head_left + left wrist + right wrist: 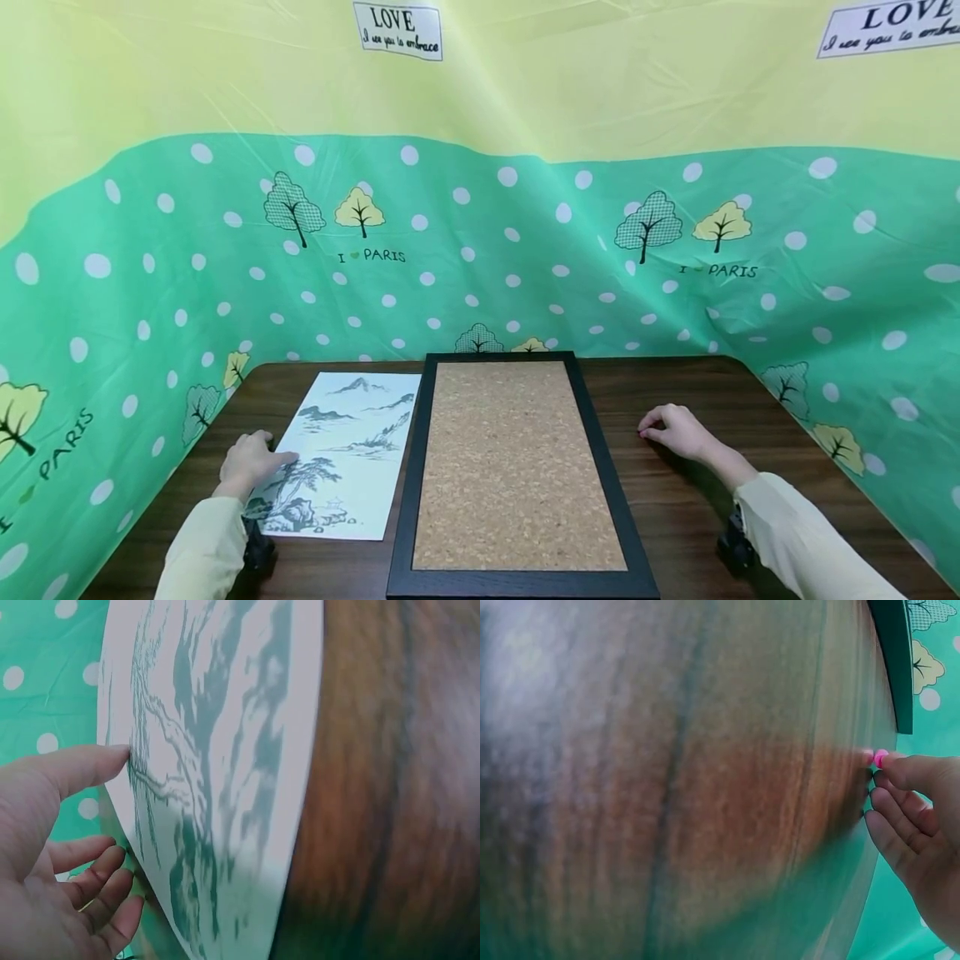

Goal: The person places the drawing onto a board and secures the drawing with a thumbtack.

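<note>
My left hand [251, 462] is at the left edge of a white sheet of paper [367, 475] printed with a grey ink landscape of mountains, pines and rocks. In the left wrist view its thumb lies over the paper's edge, while the other fingers hang loosely bent beside that edge. To the right of the paper lies a cork board [517, 467] in a black frame. Beyond the board's right side, my right hand [678, 432] pinches a small pink push pin [881, 758] between thumb and fingertips, low over the table.
The dark brown wooden table [622, 383] carries the paper and board side by side, close together. A green and yellow curtain [480, 233] with dots and trees hangs behind the table and along both sides. Dark wrist devices [737, 543] sit at both cuffs.
</note>
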Available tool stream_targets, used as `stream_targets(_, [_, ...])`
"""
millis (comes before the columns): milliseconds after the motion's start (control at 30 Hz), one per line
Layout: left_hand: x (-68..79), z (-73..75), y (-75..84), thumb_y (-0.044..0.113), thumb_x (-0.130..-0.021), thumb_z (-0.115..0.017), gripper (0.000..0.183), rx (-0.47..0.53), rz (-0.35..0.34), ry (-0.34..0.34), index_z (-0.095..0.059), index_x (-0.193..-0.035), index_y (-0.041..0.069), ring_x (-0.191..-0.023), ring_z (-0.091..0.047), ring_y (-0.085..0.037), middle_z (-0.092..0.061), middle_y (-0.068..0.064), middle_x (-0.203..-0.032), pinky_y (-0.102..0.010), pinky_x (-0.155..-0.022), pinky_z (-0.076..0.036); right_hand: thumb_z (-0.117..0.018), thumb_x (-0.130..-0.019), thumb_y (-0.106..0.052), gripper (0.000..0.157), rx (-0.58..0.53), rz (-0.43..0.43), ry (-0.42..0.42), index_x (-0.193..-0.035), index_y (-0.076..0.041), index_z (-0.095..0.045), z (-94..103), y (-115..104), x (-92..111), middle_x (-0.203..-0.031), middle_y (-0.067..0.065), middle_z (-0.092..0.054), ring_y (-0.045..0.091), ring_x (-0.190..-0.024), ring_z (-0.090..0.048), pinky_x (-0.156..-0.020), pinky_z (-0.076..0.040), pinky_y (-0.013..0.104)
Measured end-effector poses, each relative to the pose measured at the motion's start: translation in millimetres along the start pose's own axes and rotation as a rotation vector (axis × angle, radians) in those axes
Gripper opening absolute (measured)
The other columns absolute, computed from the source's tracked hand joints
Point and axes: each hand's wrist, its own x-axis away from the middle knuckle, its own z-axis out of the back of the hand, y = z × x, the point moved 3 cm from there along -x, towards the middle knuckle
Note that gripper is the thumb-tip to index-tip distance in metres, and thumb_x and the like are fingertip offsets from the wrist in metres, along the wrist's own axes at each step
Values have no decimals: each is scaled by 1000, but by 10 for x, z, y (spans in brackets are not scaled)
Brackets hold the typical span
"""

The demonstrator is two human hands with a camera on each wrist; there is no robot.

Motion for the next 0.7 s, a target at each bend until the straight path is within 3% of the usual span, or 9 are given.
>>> stream_targets(400, [-36, -21, -3, 21, -78, -68, 48, 175, 92, -31, -50, -105, -15, -86, -48, -37, -53, -30, -98, -47, -75, -40, -61, -82, -1, 9, -29, -33, -5, -79, -7, -67, 35, -17, 23, -77, -1, -64, 16, -75, -59, -67, -48, 34])
stream_targets(700, [-68, 5, -80, 17, -78, -67, 31, 174, 73, -66, -50, -88, -8, -76, -45, -30, -49, -18, -81, -38, -65, -39, -59, -83, -1, 9, -76, -28, 23, -81, -5, -67, 85, -38, 60, -77, -2, -64, 7, -72, -56, -63, -47, 26])
